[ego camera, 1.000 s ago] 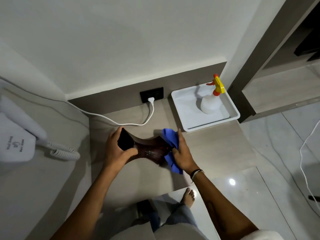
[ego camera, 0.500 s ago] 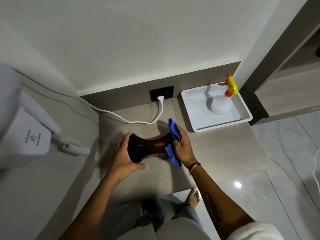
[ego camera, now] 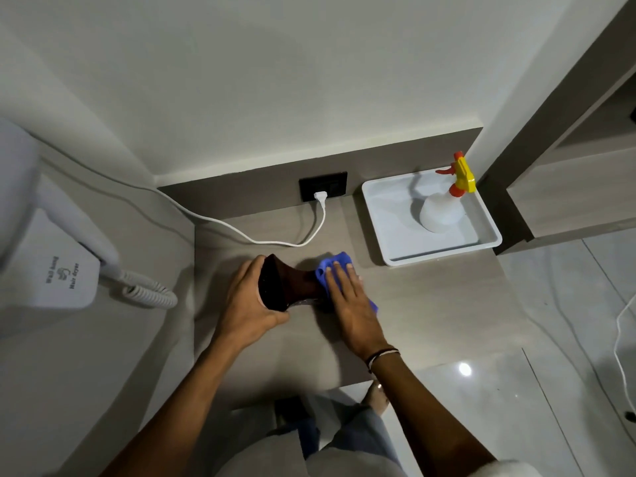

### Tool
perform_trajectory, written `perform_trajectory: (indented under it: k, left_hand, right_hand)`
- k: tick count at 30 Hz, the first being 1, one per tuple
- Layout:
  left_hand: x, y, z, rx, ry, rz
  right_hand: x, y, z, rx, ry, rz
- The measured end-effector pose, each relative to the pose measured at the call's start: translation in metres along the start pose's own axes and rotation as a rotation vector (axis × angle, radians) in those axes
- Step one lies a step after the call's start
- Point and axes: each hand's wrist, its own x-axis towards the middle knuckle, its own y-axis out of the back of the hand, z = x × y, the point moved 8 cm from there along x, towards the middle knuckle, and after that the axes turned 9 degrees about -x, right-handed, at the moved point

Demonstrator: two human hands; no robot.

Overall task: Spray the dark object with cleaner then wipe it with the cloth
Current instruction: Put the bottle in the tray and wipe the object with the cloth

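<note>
A dark, waisted vase-like object (ego camera: 290, 285) lies on its side on the grey counter (ego camera: 430, 304). My left hand (ego camera: 249, 301) grips its wide left end. My right hand (ego camera: 347, 301) lies flat over its right end, pressing a blue cloth (ego camera: 335, 265) onto it. Most of the cloth and the object's right end are hidden under that hand. The white spray bottle (ego camera: 442, 211) with a yellow and orange trigger stands in a white tray (ego camera: 385, 228) at the back right, apart from both hands.
A white cable (ego camera: 258, 237) runs across the back of the counter to a black wall socket (ego camera: 323, 185). A wall-mounted hair dryer (ego camera: 58, 273) with a coiled cord hangs at the left. The counter's front edge is just below my wrists, with tiled floor beyond.
My right hand has turned from gripping the object's end with the cloth to lying flat over it. The object has rolled so its wide mouth faces left into my left hand.
</note>
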Motion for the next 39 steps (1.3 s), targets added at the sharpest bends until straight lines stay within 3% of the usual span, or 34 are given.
perform_trajectory:
  k: [2, 6, 9, 11, 13, 17, 19, 22, 23, 25, 28, 30, 33, 37, 39]
  left_hand:
    - [0.002, -0.004, 0.007, -0.002, -0.001, 0.0]
    - [0.006, -0.005, 0.02, -0.021, -0.049, -0.003]
    - [0.005, 0.001, 0.013, 0.008, -0.03, -0.001]
    - [0.002, 0.0, 0.009, 0.033, 0.016, -0.006]
    - [0.001, -0.003, 0.01, 0.028, 0.019, -0.004]
    - [0.006, -0.004, 0.012, 0.012, -0.016, 0.012]
    - [0.007, -0.001, 0.006, 0.022, -0.022, 0.006]
    - [0.004, 0.001, -0.004, 0.048, 0.016, -0.032]
    - [0.003, 0.001, -0.005, 0.031, 0.02, -0.036]
    - [0.002, 0.002, -0.004, -0.038, 0.03, -0.003]
    - [0.002, 0.007, -0.018, -0.297, 0.217, 0.087]
    - [0.0, 0.007, -0.028, -0.411, 0.344, 0.102]
    - [0.0, 0.008, -0.031, -0.337, 0.374, 0.042]
    - [-0.004, -0.002, -0.026, -0.213, 0.275, -0.222]
    - [-0.004, -0.003, -0.025, -0.096, 0.207, -0.24]
  right_hand:
    - [0.002, 0.003, -0.003, 0.057, -0.032, 0.0]
    - [-0.007, 0.02, -0.072, 0.474, 0.154, 0.076]
    - [-0.006, 0.016, -0.058, 0.388, 0.222, 0.068]
    - [-0.004, 0.006, -0.016, 0.165, 0.083, -0.018]
    - [-0.003, 0.002, 0.005, 0.134, -0.031, -0.071]
    - [-0.005, 0.015, -0.064, 0.403, 0.216, 0.102]
    - [-0.006, 0.012, -0.065, 0.343, 0.259, 0.157]
    - [0.001, -0.002, -0.005, 0.073, 0.073, 0.078]
    - [0.003, -0.003, 0.015, 0.091, -0.01, 0.039]
    - [0.002, 0.003, 0.046, 0.377, -0.206, 0.056]
    - [-0.006, 0.002, 0.067, 0.919, -0.48, 0.12]
    - [-0.004, -0.002, 0.059, 1.12, -0.5, 0.075]
    - [0.005, 0.0, 0.053, 1.211, -0.543, 0.079]
    - [0.022, 0.013, 0.051, 1.08, -0.494, 0.109]
    - [0.025, 0.018, 0.047, 0.913, -0.415, 0.109]
